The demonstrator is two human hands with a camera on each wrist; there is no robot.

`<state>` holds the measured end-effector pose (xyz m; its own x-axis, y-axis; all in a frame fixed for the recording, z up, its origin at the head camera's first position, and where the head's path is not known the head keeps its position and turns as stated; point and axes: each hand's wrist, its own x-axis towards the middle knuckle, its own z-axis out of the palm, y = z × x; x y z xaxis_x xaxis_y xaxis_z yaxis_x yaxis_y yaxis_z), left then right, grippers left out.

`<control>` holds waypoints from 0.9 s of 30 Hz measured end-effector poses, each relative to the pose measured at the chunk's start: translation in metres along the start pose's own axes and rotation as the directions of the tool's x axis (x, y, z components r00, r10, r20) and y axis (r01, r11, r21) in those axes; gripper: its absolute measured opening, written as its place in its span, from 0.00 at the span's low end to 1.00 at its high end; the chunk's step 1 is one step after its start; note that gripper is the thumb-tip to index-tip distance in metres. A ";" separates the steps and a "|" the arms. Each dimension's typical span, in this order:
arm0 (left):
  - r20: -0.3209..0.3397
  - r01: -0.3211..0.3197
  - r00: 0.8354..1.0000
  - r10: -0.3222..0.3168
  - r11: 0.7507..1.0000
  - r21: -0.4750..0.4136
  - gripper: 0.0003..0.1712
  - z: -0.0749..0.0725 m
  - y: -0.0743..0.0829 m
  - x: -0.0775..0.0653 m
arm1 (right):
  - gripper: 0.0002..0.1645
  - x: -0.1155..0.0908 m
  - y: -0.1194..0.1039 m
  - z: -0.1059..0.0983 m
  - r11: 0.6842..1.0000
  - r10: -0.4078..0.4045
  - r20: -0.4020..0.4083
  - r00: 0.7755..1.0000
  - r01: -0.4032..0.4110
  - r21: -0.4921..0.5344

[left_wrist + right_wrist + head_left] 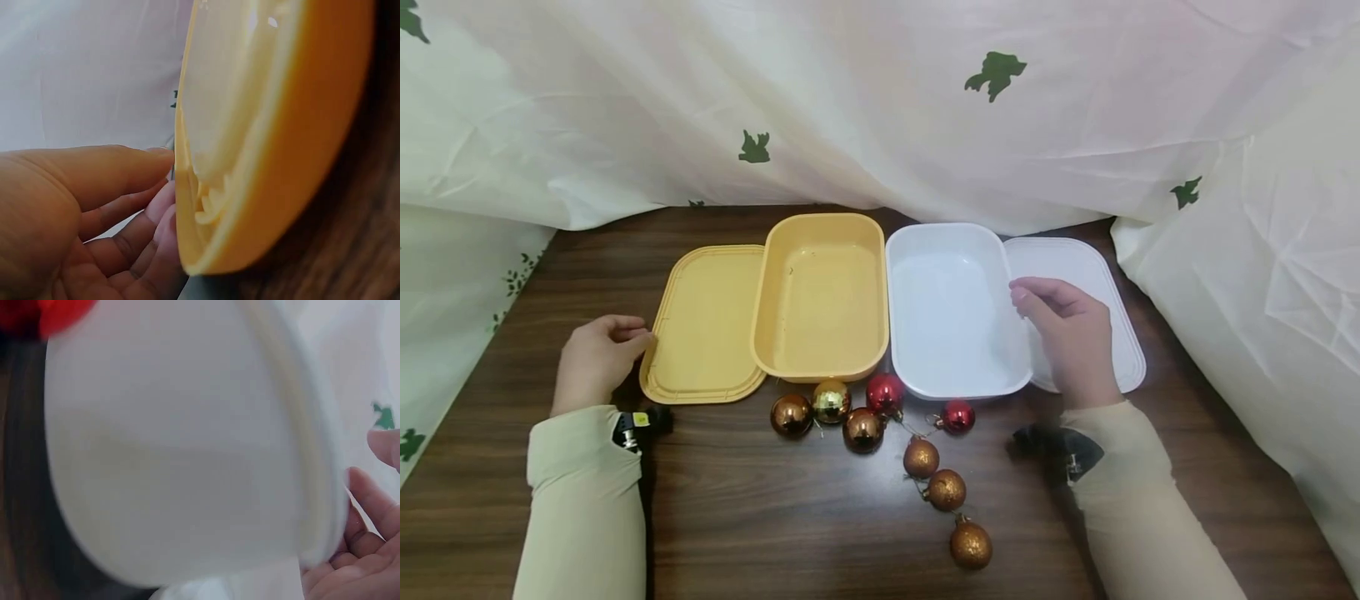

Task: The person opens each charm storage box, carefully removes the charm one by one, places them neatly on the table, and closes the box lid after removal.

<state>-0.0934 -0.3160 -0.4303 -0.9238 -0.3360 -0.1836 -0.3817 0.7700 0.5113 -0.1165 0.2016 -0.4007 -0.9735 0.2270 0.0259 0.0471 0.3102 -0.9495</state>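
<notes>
My left hand (601, 354) is at the left edge of a yellow lid (707, 325), fingertips right at its rim. In the left wrist view the thumb and fingers (125, 172) meet that rim with little curl. Over the right rim of a white plastic tub (958, 308) hovers my right hand (1067, 333), its thumb apart from the fingers in the right wrist view. A white lid (1123, 333) lies under that hand, its left side partly hidden by the tub and hand. Beside the white tub stands a yellow tub (820, 292), overlapping the yellow lid's right side.
In front of the tubs lie several bauble ornaments: shiny brown ones (792, 416), a gold one (832, 402), red ones (957, 417) and glittery copper ones (971, 544). White cloth (865, 100) with green leaf shapes hangs behind the dark wooden table (775, 525) and along both sides.
</notes>
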 end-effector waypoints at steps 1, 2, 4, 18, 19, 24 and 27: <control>0.001 -0.001 1.000 0.001 1.000 0.006 0.26 0.000 -0.001 0.000 | 0.18 -0.003 -0.004 0.002 1.000 -0.020 0.008 1.000 0.020 -0.014; 0.001 -0.002 1.000 0.002 1.000 0.011 0.25 0.001 -0.002 0.000 | 0.18 -0.006 -0.008 0.003 0.999 -0.043 0.016 0.999 0.043 -0.021; -0.001 -0.002 1.000 0.002 1.000 0.020 0.24 0.002 -0.003 0.001 | 0.18 -0.011 -0.015 0.007 0.997 -0.079 0.036 0.996 0.080 -0.024; -0.045 -0.032 0.998 0.033 0.999 0.017 0.19 0.000 -0.005 0.002 | 0.12 -0.042 -0.050 0.066 0.913 -0.393 0.345 0.852 0.407 0.036; -0.049 -0.031 0.998 0.032 0.999 0.017 0.20 -0.001 -0.006 0.003 | 0.12 -0.044 -0.052 0.071 0.906 -0.408 0.362 0.838 0.421 0.048; -0.037 -0.030 0.999 0.029 0.999 -0.012 0.21 -0.002 -0.005 0.003 | 0.10 -0.051 -0.061 0.092 0.879 -0.461 0.405 0.789 0.468 0.090; -0.005 -0.036 0.999 0.036 0.999 -0.031 0.22 -0.004 -0.003 0.002 | 0.10 -0.052 -0.065 0.101 0.872 -0.477 0.415 0.775 0.477 0.111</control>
<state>-0.0936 -0.3213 -0.4291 -0.9368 -0.3108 -0.1607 -0.3469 0.7645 0.5434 -0.0914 0.0761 -0.3725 -0.8697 -0.3549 0.3430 -0.4480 0.2759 -0.8504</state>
